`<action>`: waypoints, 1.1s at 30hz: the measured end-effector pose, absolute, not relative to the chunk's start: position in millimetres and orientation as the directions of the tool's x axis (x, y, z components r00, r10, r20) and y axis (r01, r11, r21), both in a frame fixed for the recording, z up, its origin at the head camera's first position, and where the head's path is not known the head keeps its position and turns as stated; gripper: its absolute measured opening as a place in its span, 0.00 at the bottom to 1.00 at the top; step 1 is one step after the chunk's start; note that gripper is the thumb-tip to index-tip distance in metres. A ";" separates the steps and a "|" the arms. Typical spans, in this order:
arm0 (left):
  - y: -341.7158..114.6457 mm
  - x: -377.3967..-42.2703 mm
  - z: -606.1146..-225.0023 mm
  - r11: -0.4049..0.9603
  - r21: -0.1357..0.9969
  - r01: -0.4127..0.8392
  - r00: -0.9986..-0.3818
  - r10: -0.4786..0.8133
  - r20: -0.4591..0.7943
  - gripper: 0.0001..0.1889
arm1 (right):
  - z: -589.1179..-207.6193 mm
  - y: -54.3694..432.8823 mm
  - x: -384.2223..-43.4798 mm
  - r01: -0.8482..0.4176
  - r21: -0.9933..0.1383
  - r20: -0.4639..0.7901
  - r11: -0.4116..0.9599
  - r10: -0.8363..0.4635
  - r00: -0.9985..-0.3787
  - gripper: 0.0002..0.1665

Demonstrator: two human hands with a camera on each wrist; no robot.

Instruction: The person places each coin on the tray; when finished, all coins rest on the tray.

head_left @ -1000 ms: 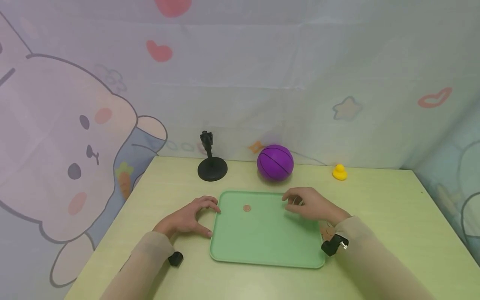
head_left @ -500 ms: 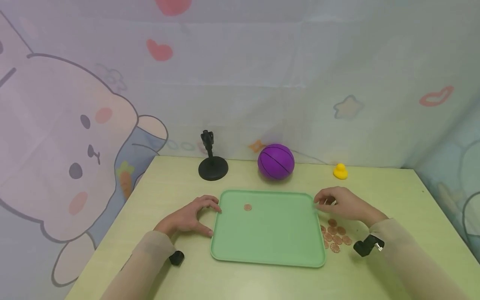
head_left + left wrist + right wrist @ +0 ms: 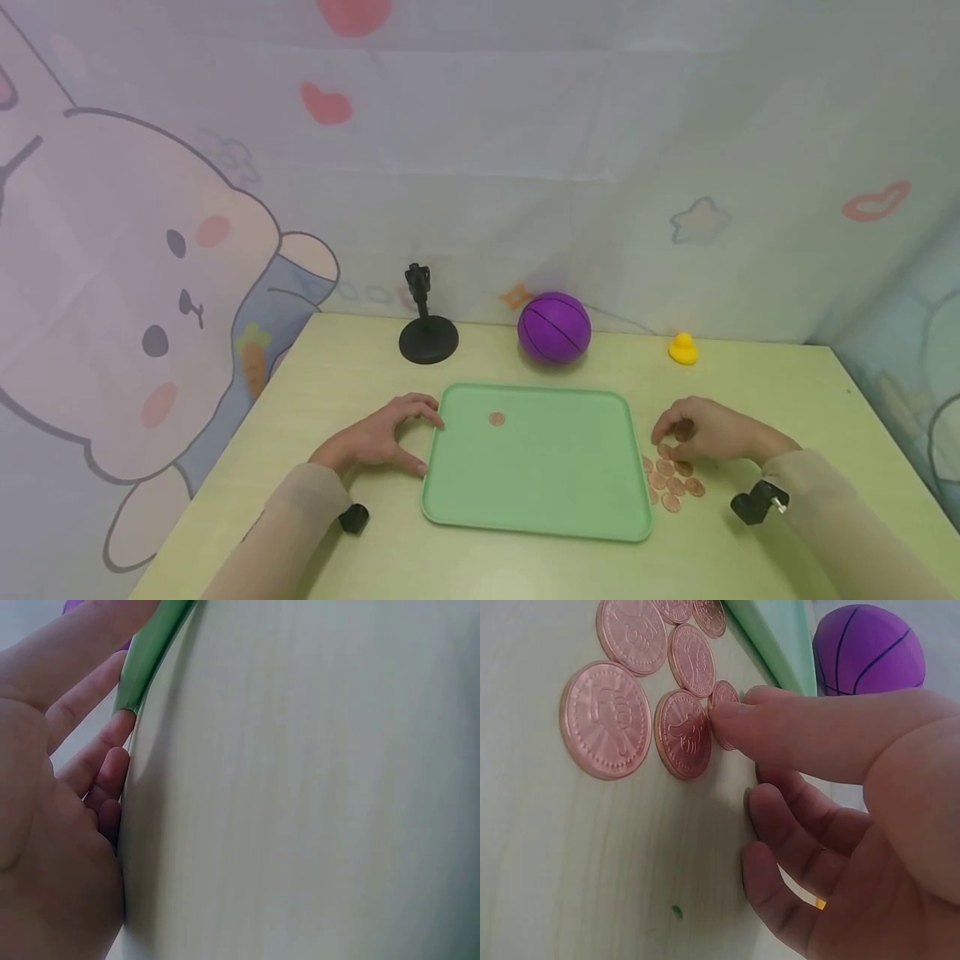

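Observation:
A light green tray (image 3: 536,467) lies on the table with one copper coin (image 3: 497,419) near its far left corner. My left hand (image 3: 386,435) touches the tray's left rim, thumb and fingers spread apart along it. Several more copper coins (image 3: 671,502) lie flat in a cluster just beyond the right rim. Over the far end of that cluster is my right hand (image 3: 705,429). Thumb and index fingertips stand on either side of a coin (image 3: 723,712), the thumb overlapping its edge in the right wrist view. The other fingers are loosely bent.
Behind the tray sits a purple ball (image 3: 554,328) with black lines. A black stand (image 3: 428,339) on a round base is to its left, and a small yellow rubber duck (image 3: 683,349) to its right. A printed cloth (image 3: 480,125) hangs along the table's back edge.
My right hand has moved from over the tray, rightward past its edge, then down to the coins, uncovering the cluster. My left hand and the tray have stayed in place.

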State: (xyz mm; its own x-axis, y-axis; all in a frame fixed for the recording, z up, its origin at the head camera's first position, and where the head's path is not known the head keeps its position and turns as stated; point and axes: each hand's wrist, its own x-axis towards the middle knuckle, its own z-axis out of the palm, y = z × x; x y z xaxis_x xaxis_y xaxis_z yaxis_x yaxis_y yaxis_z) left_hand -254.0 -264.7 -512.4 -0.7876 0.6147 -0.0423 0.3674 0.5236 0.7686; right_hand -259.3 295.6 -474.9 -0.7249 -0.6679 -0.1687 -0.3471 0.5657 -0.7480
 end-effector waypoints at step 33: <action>-264.2 -251.5 -510.9 0.531 0.772 0.350 -0.794 0.605 -0.056 0.33 | -480.3 296.9 -266.0 -0.307 -0.799 -0.201 0.517 -0.711 -0.674 0.07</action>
State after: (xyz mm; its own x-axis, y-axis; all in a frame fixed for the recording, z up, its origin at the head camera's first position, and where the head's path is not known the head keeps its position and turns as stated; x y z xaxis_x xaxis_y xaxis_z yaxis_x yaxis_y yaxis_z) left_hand -251.5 -264.2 -510.9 -0.7944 0.6048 -0.0557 0.3501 0.5309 0.7717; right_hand -266.0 296.9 -480.3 -0.6740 -0.7110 -0.2008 -0.3070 0.5167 -0.7992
